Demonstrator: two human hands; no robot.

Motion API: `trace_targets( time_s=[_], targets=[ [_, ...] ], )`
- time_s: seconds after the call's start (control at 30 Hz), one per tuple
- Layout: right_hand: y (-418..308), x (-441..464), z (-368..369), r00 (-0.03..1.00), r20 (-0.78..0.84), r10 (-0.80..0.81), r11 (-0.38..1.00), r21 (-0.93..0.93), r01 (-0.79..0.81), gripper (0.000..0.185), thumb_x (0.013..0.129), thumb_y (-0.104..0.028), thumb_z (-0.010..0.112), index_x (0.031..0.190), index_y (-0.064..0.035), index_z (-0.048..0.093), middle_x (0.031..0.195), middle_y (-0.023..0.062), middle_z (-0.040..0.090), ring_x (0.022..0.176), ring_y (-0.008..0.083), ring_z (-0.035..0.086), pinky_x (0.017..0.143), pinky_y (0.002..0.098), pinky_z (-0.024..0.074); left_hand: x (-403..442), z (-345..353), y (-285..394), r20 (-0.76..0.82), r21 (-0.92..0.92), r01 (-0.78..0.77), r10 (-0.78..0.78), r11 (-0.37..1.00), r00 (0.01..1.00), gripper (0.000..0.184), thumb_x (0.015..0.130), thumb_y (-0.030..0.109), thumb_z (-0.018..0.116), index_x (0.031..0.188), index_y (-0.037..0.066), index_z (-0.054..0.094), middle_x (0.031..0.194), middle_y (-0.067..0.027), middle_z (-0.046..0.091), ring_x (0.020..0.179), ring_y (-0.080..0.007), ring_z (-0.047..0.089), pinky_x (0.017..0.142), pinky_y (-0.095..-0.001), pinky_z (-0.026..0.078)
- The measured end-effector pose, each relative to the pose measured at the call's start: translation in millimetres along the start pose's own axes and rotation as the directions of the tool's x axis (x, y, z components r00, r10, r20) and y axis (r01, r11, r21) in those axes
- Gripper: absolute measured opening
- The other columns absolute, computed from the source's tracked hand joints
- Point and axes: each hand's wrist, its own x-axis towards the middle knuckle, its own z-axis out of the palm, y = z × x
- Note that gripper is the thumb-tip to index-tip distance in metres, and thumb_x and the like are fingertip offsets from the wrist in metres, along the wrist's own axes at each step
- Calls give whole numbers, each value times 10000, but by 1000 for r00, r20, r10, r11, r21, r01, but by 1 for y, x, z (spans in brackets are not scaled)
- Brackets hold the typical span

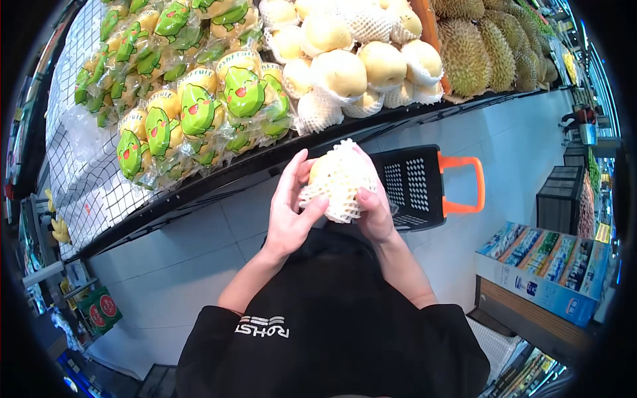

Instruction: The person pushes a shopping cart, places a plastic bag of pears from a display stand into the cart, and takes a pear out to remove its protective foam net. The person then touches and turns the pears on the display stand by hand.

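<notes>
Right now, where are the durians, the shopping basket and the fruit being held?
Durians (464, 58): head view, one durian's spiky husk.
Shopping basket (416, 180): head view, perforated wall.
Held fruit (341, 184): head view, its white foam net.

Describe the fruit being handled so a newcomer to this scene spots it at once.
Start at the produce display's black front rail, running across the view. Nearer the wearer, the left hand and right hand hold a yellowish fruit in white foam netting. Unlike the heaped pale fruit, it is off the display.

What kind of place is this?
Likely a supermarket's produce section: durians and net-wrapped pears heaped on a display, plus a black shopping basket with an orange handle.
</notes>
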Motion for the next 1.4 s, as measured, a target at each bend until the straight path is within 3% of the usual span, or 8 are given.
trace_targets(
  time_s=[0.33, 0.43, 0.53, 0.83, 0.9, 1.07, 1.17, 1.4],
  targets=[
    [3, 18, 22, 992, 53, -116, 991, -64, 119, 1150, 784, -368, 792, 1535, 24, 16, 1507, 184, 298, 1388, 250, 336, 1143, 380, 271, 23, -16, 10, 174, -115, 75, -54, 991, 983, 1116, 715, 147, 861, 1535, -13, 121, 1420, -179, 446, 1322, -249, 449, 1089, -369, 374],
    [0, 26, 11, 984, 126, -123, 987, -89, 135, 1172, 783, -369, 795, 1537, 23, -12, 1542, 202, 242, 1428, 267, 278, 1160, 384, 231, 31, -29, 5, 214, 267, -147, 90, 952, 973, 1137, 666, 213, 883, 1522, -29, 175, 1380, -207, 468, 1294, -302, 481, 1076, -394, 382],
    [-15, 33, 2, 967, 204, -155, 953, -229, 201, 1156, 793, -437, 771, 1536, 35, 21, 1554, 236, 230, 1442, 295, 270, 1163, 392, 222, 41, -27, 16, 267, 317, -142, 56, 938, 962, 1122, 668, 233, 871, 1516, -36, 187, 1361, -215, 475, 1288, -319, 481, 1080, -405, 371],
    [-85, 86, -42, 860, 457, -228, 495, -706, 506, 871, 803, -616, 678, 1350, 41, 511, 1353, 262, 522, 1163, 372, 602, 975, 414, 483, 76, -8, 24, 293, -365, 367, -269, 856, 917, 696, 932, 405, 520, 1440, -38, 347, 1382, -169, 515, 1283, -257, 509, 1105, -380, 374],
    [-103, 99, -52, 798, 523, -297, 460, -654, 600, 906, 700, -580, 787, 1334, 18, 542, 1394, 259, 471, 1137, 375, 591, 983, 443, 465, 91, -3, 17, 326, -473, 376, -238, 797, 915, 711, 944, 540, 436, 1402, -2, 403, 1279, -180, 582, 1043, -270, 651, 787, -379, 560],
    [-131, 133, -60, 602, 782, -158, 470, -477, 743, 927, 661, -354, 858, 1435, -63, 437, 1478, 244, 352, 1324, 411, 408, 1094, 485, 345, 124, 9, 11, 300, -234, 467, -394, 853, 869, 750, 963, 649, 293, 1386, 42, 419, 1172, -178, 621, 748, -284, 703, 391, -356, 531],
    [-142, 148, -67, 566, 823, 51, 333, -548, 767, 1013, 595, -225, 858, 1466, -77, 363, 1463, 178, 379, 1312, 362, 421, 1049, 467, 383, 139, 43, 25, 105, -181, 471, -459, 863, 882, 741, 1012, 602, 216, 1473, 27, 289, 1404, -193, 473, 1217, -266, 566, 964, -387, 514],
    [-139, 168, -89, 568, 823, -5, 427, -512, 745, 920, 617, -171, 817, 1416, 5, 398, 1292, 178, 482, 1198, 368, 494, 1008, 465, 424, 156, 42, 3, 291, -100, 367, -326, 925, 899, 731, 1032, 558, 150, 1477, -12, 261, 1474, -182, 393, 1318, -280, 472, 1097, -401, 389]
  ],
)
